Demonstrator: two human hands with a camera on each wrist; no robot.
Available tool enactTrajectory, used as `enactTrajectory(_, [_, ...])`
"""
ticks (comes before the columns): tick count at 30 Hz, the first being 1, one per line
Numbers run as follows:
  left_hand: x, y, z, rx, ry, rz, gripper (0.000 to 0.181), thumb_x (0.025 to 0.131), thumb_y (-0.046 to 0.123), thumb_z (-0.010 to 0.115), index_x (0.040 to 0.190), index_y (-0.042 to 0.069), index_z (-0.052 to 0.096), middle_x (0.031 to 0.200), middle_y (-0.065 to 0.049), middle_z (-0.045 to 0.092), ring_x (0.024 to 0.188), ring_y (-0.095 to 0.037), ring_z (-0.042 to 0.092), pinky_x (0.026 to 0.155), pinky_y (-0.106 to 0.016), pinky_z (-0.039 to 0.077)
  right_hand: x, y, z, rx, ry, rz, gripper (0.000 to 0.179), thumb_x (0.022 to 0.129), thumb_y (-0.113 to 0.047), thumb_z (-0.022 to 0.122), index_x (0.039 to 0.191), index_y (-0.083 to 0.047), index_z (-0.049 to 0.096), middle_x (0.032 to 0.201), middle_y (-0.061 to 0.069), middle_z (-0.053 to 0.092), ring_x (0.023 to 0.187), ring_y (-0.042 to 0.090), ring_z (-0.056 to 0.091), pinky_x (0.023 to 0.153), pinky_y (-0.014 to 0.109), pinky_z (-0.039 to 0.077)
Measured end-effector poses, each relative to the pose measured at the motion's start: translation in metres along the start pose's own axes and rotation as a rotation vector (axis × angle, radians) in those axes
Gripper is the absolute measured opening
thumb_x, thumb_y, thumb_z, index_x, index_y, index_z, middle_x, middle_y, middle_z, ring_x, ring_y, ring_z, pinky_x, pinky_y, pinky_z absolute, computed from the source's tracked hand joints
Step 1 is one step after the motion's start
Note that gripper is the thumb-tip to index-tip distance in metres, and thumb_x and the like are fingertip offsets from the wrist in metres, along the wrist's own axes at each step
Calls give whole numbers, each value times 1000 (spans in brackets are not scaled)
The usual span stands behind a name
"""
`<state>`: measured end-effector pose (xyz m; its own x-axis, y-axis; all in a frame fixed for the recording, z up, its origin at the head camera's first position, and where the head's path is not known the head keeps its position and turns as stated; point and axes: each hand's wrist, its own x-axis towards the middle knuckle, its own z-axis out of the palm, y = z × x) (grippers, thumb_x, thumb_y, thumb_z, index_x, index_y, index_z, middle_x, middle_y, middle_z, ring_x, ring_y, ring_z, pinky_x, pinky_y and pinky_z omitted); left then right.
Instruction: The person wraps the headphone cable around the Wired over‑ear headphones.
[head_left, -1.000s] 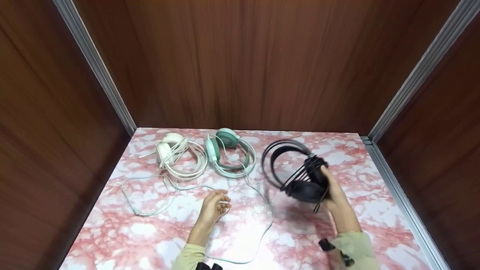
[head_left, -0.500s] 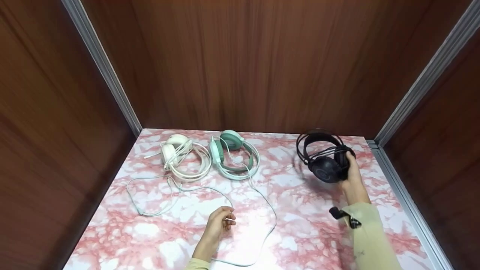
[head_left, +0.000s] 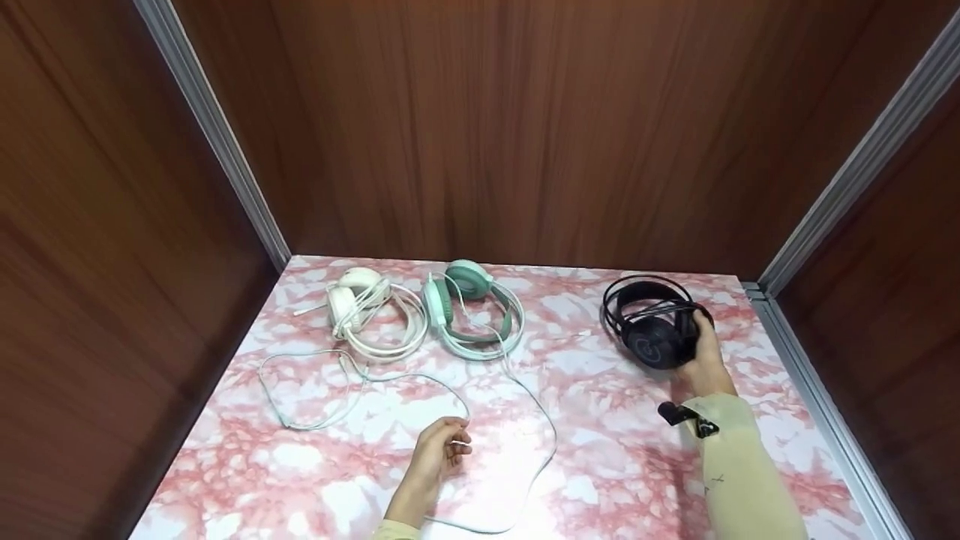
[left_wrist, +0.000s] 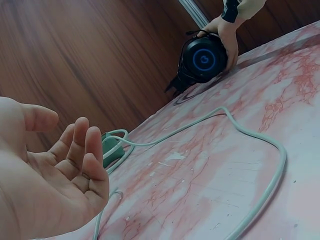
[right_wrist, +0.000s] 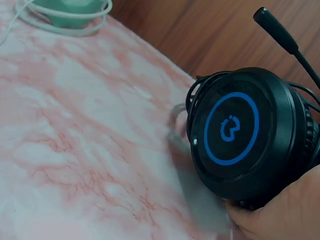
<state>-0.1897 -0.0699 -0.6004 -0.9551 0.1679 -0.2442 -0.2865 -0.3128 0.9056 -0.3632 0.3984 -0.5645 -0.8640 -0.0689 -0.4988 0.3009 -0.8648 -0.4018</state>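
Note:
At the right of the table, my right hand (head_left: 703,358) grips a black headset (head_left: 654,342) by its ear cups. Its cable is bundled round it, and the right wrist view shows a blue ring on one cup (right_wrist: 231,129) and a microphone boom (right_wrist: 276,31). My left hand (head_left: 441,448) is loosely curled above the near middle, palm bare in the left wrist view, with a pale green cable (head_left: 544,412) running past it. That cable belongs to the green headset (head_left: 438,301) at the back middle. Left of it lies a cream headset (head_left: 343,309) with its cord wound round.
The marbled pink and white table (head_left: 247,480) meets brown wood-look panels (head_left: 510,135) at the back and sides. Metal rails (head_left: 814,420) line the right edge. A loop of the green cable (head_left: 300,427) lies at the left.
My right hand has carried the black headset back and to the right, then lowered it toward the table. The left hand has drawn slightly nearer. The other headsets lie still.

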Motion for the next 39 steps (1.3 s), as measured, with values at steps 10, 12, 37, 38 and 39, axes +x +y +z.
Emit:
enactTrajectory(10, [-1, -2, 2, -16, -30, 12, 20, 98, 21, 49, 109, 5, 57, 88, -6, 55, 80, -20, 57, 71, -27, 44, -5, 6, 8, -72, 114, 6, 43, 92, -48, 60, 128, -27, 51, 97, 3, 68, 89, 20, 65, 92, 35, 49])
enactTrajectory(12, [-1, -3, 2, -14, -34, 14, 21, 98, 20, 48, 110, 4, 56, 89, -6, 55, 80, -20, 56, 70, -27, 44, -8, 5, 10, -164, 124, -17, 49, 94, -49, 55, 138, -29, 44, 100, 0, 67, 87, 16, 65, 94, 30, 46])
enactTrajectory(37, [-5, -8, 1, 13, -2, 0, 26, 98, 20, 48, 114, 1, 55, 89, -7, 56, 77, -18, 57, 68, -28, 45, -38, -2, 31, -226, 556, -366, 66, 93, -33, 59, 149, -20, 27, 144, -6, 33, 122, 10, 38, 98, 23, 37])
enactTrajectory(38, [-6, -8, 1, 11, 7, -3, 27, 98, 20, 48, 114, 0, 55, 89, -7, 57, 77, -18, 57, 68, -28, 45, -49, 1, 36, -238, 555, -402, 62, 93, -32, 59, 146, -19, 29, 139, -6, 35, 117, 10, 41, 94, 23, 40])
enactTrajectory(39, [-8, -9, 1, 8, 16, -4, 27, 98, 20, 49, 114, 0, 55, 89, -7, 57, 77, -18, 57, 69, -28, 45, -59, 4, 40, -256, 536, -448, 55, 93, -30, 58, 141, -18, 33, 134, -4, 37, 112, 12, 43, 89, 23, 43])
